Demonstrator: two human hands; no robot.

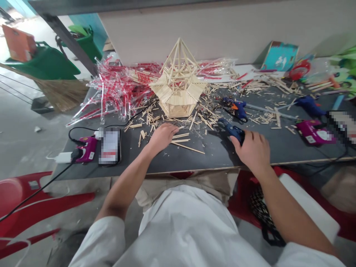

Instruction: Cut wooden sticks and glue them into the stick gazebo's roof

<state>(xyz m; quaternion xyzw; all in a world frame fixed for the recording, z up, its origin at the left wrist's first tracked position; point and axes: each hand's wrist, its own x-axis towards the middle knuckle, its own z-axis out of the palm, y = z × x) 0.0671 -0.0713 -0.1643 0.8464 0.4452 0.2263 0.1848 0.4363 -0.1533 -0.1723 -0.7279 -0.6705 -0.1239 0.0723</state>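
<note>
My left hand (163,135) rests low over the dark table, its fingers pinched together on a short pale stick (181,128). Just below the fingertips lie several thin wooden sticks (182,140). Wrapped around a dark blue hand tool (234,130) is my right hand (253,149); the tool's exact kind is not clear, since the palm covers part of it. Beyond both hands stands a model pavilion (178,96) built of thin wooden sticks, with a flared roof and a pointed open frame on top. Cut stick pieces (150,118) are scattered around its base.
Red-and-clear plastic wrappers (116,85) heap at the back left. A blue glue gun (238,107) lies beyond my right hand, another blue glue gun (310,105) farther right. A phone (109,146) and purple power strips (88,149) with cords sit near the front edge.
</note>
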